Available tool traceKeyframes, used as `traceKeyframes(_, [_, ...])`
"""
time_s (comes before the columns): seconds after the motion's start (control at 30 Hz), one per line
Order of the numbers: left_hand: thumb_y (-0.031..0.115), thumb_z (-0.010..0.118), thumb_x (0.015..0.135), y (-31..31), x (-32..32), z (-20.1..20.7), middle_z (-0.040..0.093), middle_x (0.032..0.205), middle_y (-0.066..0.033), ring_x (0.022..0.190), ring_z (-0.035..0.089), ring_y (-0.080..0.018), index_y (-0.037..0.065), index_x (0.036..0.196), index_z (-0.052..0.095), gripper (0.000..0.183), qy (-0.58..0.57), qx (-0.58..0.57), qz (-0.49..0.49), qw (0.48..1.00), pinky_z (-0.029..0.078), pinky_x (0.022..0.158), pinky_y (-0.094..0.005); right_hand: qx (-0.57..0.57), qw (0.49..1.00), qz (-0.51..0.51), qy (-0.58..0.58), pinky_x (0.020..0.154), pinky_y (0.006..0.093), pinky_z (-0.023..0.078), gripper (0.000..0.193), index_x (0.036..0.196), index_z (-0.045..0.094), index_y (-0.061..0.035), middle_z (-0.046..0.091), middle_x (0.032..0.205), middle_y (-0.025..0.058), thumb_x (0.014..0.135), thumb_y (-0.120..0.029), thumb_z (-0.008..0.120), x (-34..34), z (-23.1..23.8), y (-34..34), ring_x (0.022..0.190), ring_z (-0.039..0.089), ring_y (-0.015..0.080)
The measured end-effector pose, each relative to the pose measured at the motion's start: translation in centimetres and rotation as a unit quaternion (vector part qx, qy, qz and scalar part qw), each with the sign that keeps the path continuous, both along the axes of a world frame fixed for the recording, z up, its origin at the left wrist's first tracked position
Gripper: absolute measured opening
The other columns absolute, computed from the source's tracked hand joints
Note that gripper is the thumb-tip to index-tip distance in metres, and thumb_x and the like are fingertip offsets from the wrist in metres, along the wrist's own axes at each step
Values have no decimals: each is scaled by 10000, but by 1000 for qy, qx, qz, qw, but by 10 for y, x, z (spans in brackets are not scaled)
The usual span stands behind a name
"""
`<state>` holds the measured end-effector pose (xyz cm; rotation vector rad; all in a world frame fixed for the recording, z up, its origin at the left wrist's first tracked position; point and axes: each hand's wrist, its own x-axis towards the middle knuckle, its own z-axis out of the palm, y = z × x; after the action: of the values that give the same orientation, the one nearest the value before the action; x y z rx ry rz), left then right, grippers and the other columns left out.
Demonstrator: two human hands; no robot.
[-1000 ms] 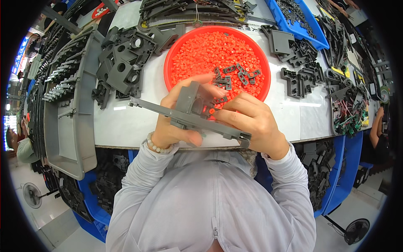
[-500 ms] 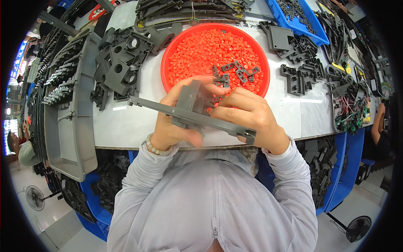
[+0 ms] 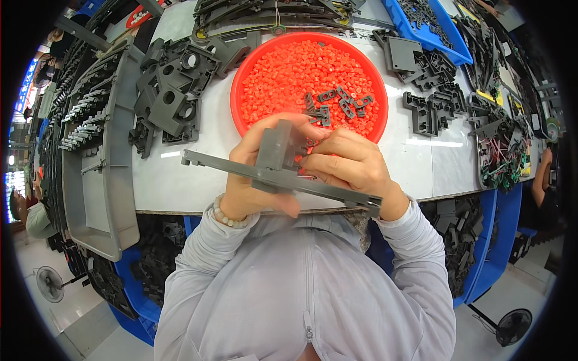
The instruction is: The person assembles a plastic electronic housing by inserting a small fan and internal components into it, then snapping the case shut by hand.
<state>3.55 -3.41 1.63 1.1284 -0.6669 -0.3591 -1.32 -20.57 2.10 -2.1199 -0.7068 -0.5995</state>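
My left hand (image 3: 248, 191) is wrapped round a long dark grey plastic part (image 3: 280, 176) with a block standing up from its middle. The part slants across in front of me, its right end lower and over my right wrist. My right hand (image 3: 352, 157) is closed, its thumb and fingertips pinched at the far side of the block. Small red bits show beside those fingertips; whether the fingers hold one I cannot make out. Just beyond both hands is a red basin (image 3: 383, 114) full of small red plastic caps (image 3: 289, 72), with several small dark grey brackets (image 3: 346, 108) on top.
Dark grey moulded parts (image 3: 174, 90) are piled left of the basin, and more parts (image 3: 430, 111) lie to its right. A grey tray (image 3: 114, 204) stands at the table's left edge. A blue bin (image 3: 415, 30) is at the back right, and wired parts (image 3: 506, 156) lie at the right.
The grey part has tilted and shifted slightly, its right end moving right and down. My left hand has come a little nearer to me; my right hand remains pinched at the block.
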Motion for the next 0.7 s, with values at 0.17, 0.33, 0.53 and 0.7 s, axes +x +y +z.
traceKeyframes(0.17, [451, 845, 512, 1, 1, -4, 566, 1098, -157, 1044, 563, -278, -28, 1242, 401, 980, 10, -70, -9, 997, 488, 873, -391, 26, 999, 23, -15, 569, 313, 450, 182, 829, 639, -59, 578, 732, 50, 654, -48, 685, 4, -1, 3, 650, 540, 215])
traceKeyframes(0.33, [481, 826, 532, 1, -3, -3, 569, 1097, -169, 1050, 566, -313, -17, 1242, 394, 969, 107, -100, 8, 989, 471, 900, -422, 53, 998, 17, -31, 560, 307, 451, 224, 851, 651, -57, 586, 734, 54, 636, -48, 712, 5, -9, 6, 638, 545, 210])
traceKeyframes(0.53, [471, 831, 544, 3, 2, -5, 560, 1104, -180, 1065, 554, -315, -25, 1246, 388, 967, 71, -92, 3, 993, 456, 916, -432, 94, 995, -2, 9, 564, 318, 456, 284, 883, 655, -60, 590, 731, 61, 611, -29, 732, -1, -6, 8, 634, 547, 220])
traceKeyframes(0.7, [425, 842, 562, 3, 4, -6, 554, 1108, -187, 1061, 554, -293, -26, 1259, 379, 950, 24, -96, -19, 995, 464, 909, -421, 83, 996, -1, 32, 575, 336, 454, 278, 893, 640, -76, 580, 738, 62, 632, -73, 734, -1, -1, 4, 649, 545, 235])
